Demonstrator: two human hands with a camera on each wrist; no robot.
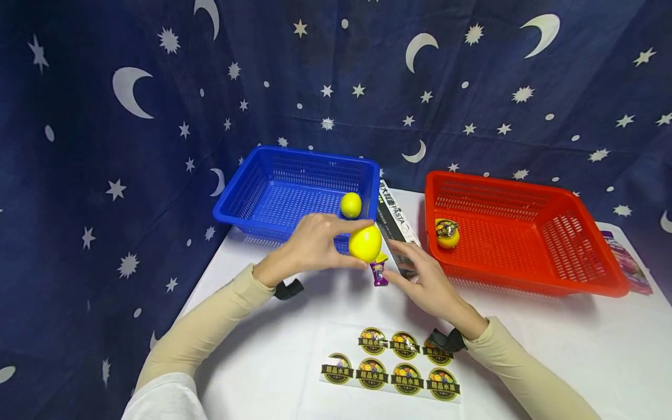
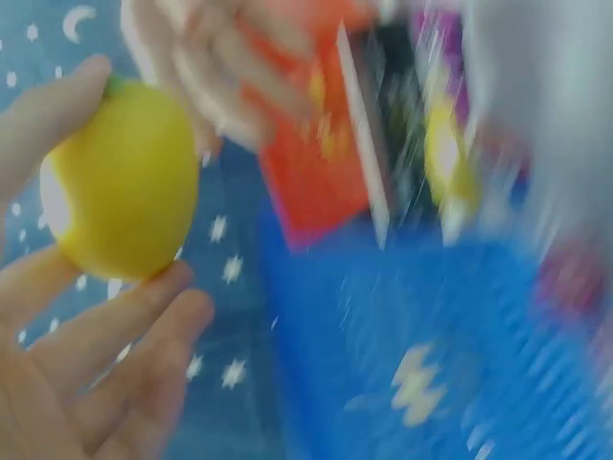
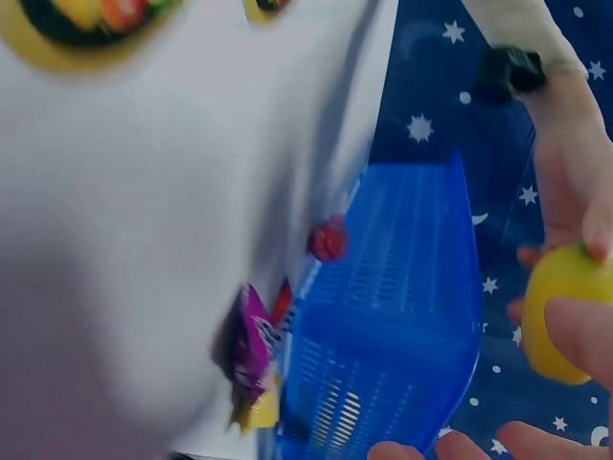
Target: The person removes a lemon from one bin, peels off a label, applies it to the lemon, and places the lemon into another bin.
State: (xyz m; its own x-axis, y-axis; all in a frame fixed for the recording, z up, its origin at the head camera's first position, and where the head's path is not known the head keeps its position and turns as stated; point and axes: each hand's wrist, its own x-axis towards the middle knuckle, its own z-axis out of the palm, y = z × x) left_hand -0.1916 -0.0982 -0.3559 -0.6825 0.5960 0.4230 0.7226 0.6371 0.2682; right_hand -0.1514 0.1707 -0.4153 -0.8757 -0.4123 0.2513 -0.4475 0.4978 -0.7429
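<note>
My left hand (image 1: 317,242) pinches a yellow lemon (image 1: 364,244) between thumb and fingers, holding it up in front of the blue basket (image 1: 294,201). In the left wrist view the green tip of this lemon (image 2: 134,182) shows beside the thumb. Just to the right of the fruit is my right hand (image 1: 427,286), its fingers spread and nothing in its grasp. A second lemon (image 1: 350,205) lies inside the blue basket. Another lemon (image 1: 448,234), with a round black and gold sticker on it, sits at the left side of the red basket (image 1: 504,233).
A sheet (image 1: 341,337) of round fruit stickers lies near the front of the white table. Between the baskets lies a black and white pasta box (image 1: 394,219), with a small purple packet (image 1: 380,275) at its near end. A starry dark blue cloth (image 1: 325,70) hangs behind.
</note>
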